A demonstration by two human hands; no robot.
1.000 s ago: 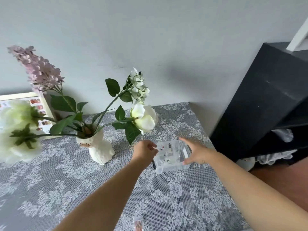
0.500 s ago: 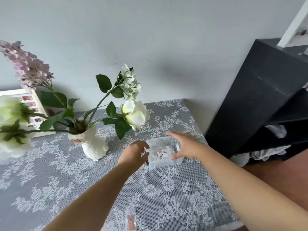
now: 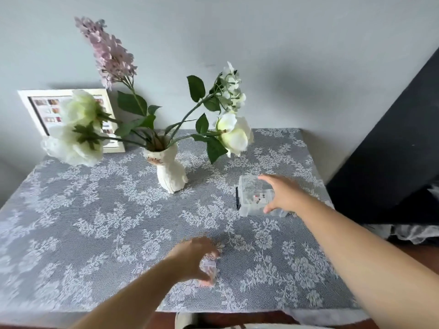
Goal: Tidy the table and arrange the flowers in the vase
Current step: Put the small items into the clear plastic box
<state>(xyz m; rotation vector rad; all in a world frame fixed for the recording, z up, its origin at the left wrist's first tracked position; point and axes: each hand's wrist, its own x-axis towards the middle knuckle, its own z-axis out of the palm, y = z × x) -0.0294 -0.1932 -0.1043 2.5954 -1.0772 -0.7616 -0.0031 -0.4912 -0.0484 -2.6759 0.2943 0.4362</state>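
- The left hand (image 3: 192, 260) has left the clear plastic box (image 3: 257, 197) and dropped toward the near table edge, well in front of the vase (image 3: 169, 170); its fingers curl around a small clear packet (image 3: 209, 267), though blur hides how firm the pinch is.
- I judge this loose packet is the next thing being tidied, probably into the box.
- The right hand (image 3: 279, 194) stays on the box, right of the vase, fingers spread across its lid and side.
- The box holds small items I cannot make out.
- The vase already holds the flowers: a pink lilac spray (image 3: 107, 51), white blooms (image 3: 235, 134) and leaves, splaying outward.
- A picture frame (image 3: 31, 103) leans behind the vase, to its left.
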